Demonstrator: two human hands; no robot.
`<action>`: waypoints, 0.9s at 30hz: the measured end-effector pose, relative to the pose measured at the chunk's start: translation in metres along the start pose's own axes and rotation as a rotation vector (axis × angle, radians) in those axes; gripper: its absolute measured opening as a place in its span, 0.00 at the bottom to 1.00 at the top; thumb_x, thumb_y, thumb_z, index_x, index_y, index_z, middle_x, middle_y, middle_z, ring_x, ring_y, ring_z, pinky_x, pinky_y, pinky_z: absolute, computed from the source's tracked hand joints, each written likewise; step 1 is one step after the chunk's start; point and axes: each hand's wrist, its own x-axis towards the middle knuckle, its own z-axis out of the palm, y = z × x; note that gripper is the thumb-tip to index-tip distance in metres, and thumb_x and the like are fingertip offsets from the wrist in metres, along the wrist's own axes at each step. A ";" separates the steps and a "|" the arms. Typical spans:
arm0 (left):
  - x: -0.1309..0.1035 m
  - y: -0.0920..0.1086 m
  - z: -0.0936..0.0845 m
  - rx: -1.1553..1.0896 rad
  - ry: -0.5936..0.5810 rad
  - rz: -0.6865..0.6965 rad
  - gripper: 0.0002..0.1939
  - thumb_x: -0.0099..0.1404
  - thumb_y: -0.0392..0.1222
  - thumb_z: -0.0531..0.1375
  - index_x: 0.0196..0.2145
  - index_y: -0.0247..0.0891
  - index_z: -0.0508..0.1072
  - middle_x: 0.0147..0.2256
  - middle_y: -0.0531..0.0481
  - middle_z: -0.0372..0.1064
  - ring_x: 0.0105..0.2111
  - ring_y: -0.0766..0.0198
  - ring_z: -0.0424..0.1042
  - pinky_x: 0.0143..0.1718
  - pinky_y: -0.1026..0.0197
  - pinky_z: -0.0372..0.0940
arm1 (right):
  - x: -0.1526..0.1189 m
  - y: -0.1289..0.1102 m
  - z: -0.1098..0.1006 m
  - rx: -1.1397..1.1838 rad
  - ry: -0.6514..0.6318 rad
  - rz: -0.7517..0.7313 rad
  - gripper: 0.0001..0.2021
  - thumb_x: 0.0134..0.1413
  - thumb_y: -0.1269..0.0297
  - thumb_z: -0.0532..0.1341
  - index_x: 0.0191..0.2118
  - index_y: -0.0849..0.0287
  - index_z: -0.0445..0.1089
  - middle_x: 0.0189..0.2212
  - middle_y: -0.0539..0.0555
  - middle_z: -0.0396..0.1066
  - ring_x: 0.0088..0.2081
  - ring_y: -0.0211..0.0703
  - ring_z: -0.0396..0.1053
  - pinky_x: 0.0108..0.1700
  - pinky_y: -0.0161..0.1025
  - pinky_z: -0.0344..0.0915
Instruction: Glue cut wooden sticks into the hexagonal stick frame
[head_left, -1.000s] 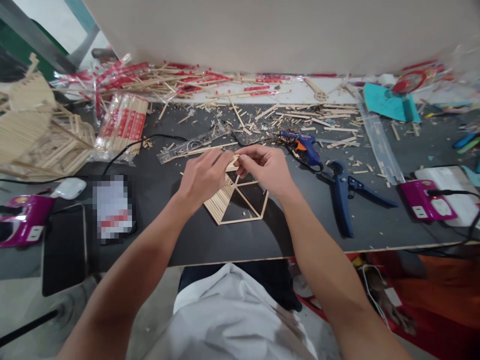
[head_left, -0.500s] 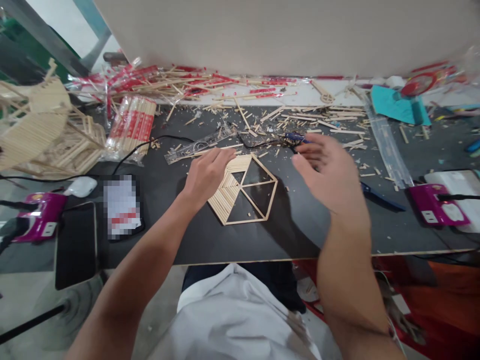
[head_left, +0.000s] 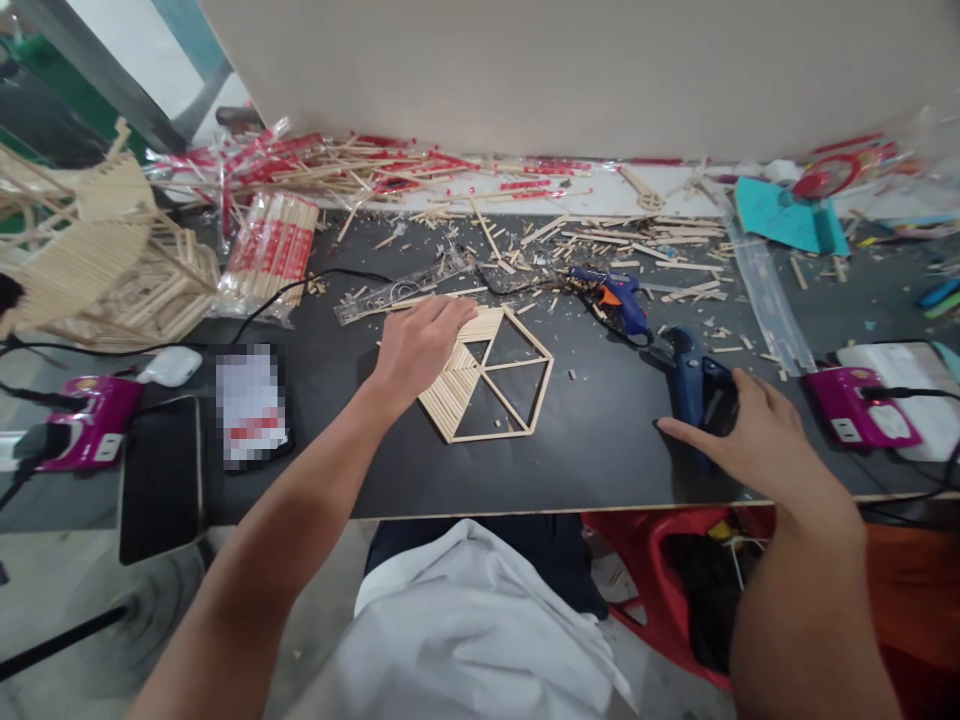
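Note:
A hexagonal frame of thin wooden sticks (head_left: 541,396) lies flat on the dark table, its left sections filled with sticks laid side by side. My left hand (head_left: 420,345) rests on its upper left part, fingers bent together and pressed down; whether a stick is under the fingertips is hidden. At the right, my right hand (head_left: 757,435) is around a dark blue cutter (head_left: 686,375) with spread handles, thumb on the left and fingers on the right. The hold looks loose. Beyond the cutter lies a blue glue gun (head_left: 631,310) with an orange trigger.
Bundled chopsticks (head_left: 266,245) in plastic and a clear ruler (head_left: 405,285) lie behind my left hand. Stick scraps (head_left: 637,240) litter the back. Phones (head_left: 161,480) and purple power sockets (head_left: 862,405) flank the work area. A larger stick model (head_left: 82,250) stands at far left.
My right hand has moved from beside the glue gun right and toward me, to the cutter, which has turned. The glue gun is now uncovered. My left hand stays on the frame.

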 end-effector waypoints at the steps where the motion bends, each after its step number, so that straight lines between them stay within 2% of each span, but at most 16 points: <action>1: 0.000 0.000 0.000 0.007 0.002 0.002 0.11 0.78 0.40 0.56 0.42 0.38 0.79 0.34 0.49 0.81 0.34 0.66 0.79 0.34 0.66 0.66 | 0.000 0.001 -0.003 -0.010 -0.010 0.002 0.55 0.47 0.37 0.63 0.71 0.74 0.52 0.68 0.81 0.57 0.71 0.76 0.53 0.70 0.62 0.53; 5: -0.002 -0.002 0.002 -0.003 0.011 0.003 0.10 0.77 0.40 0.58 0.42 0.41 0.80 0.35 0.50 0.81 0.34 0.66 0.79 0.34 0.65 0.66 | -0.004 0.005 -0.013 -0.028 -0.052 -0.040 0.46 0.52 0.40 0.62 0.65 0.78 0.62 0.58 0.86 0.67 0.64 0.79 0.63 0.64 0.60 0.62; 10: -0.002 -0.003 0.003 -0.011 0.003 -0.039 0.12 0.78 0.42 0.56 0.42 0.39 0.80 0.34 0.48 0.81 0.34 0.65 0.79 0.33 0.65 0.66 | -0.020 0.010 -0.013 -0.075 -0.033 -0.153 0.34 0.57 0.49 0.56 0.60 0.74 0.66 0.51 0.83 0.71 0.60 0.77 0.68 0.60 0.62 0.65; 13: -0.002 -0.002 0.002 0.008 -0.002 -0.038 0.13 0.78 0.42 0.56 0.42 0.38 0.80 0.34 0.49 0.81 0.34 0.65 0.79 0.33 0.65 0.66 | -0.033 0.003 -0.017 -0.055 -0.068 -0.197 0.33 0.61 0.49 0.53 0.60 0.75 0.65 0.53 0.84 0.69 0.60 0.78 0.67 0.62 0.62 0.64; 15: -0.001 -0.002 0.002 0.011 -0.010 -0.030 0.13 0.79 0.42 0.56 0.42 0.38 0.80 0.35 0.49 0.82 0.34 0.65 0.80 0.33 0.65 0.66 | -0.039 -0.005 -0.022 -0.005 -0.102 -0.190 0.32 0.63 0.49 0.52 0.61 0.72 0.64 0.55 0.82 0.68 0.61 0.77 0.67 0.63 0.60 0.63; 18: 0.000 -0.001 0.001 0.021 0.004 -0.027 0.13 0.78 0.42 0.56 0.42 0.38 0.80 0.35 0.49 0.82 0.34 0.65 0.80 0.32 0.66 0.65 | -0.045 -0.018 -0.026 0.095 -0.121 -0.221 0.29 0.63 0.49 0.53 0.61 0.65 0.64 0.57 0.77 0.68 0.61 0.71 0.68 0.64 0.59 0.64; 21: 0.000 -0.001 0.001 0.013 0.014 -0.045 0.13 0.78 0.42 0.56 0.41 0.38 0.80 0.33 0.49 0.81 0.32 0.66 0.79 0.32 0.65 0.65 | -0.046 -0.032 -0.029 0.226 -0.109 -0.325 0.26 0.64 0.49 0.53 0.60 0.59 0.64 0.57 0.71 0.71 0.60 0.65 0.70 0.62 0.58 0.66; 24: 0.000 -0.001 0.001 -0.014 -0.009 -0.071 0.14 0.79 0.43 0.56 0.42 0.38 0.80 0.32 0.47 0.80 0.32 0.65 0.78 0.32 0.65 0.65 | -0.045 -0.050 -0.035 0.328 -0.137 -0.424 0.21 0.67 0.47 0.51 0.55 0.55 0.67 0.48 0.65 0.75 0.51 0.59 0.75 0.54 0.54 0.71; 27: 0.000 -0.001 -0.001 0.000 -0.003 -0.066 0.15 0.79 0.44 0.55 0.40 0.38 0.80 0.32 0.47 0.80 0.31 0.65 0.77 0.31 0.64 0.64 | -0.042 -0.067 -0.042 0.372 -0.175 -0.390 0.20 0.68 0.43 0.49 0.44 0.52 0.69 0.34 0.58 0.75 0.36 0.54 0.74 0.41 0.48 0.72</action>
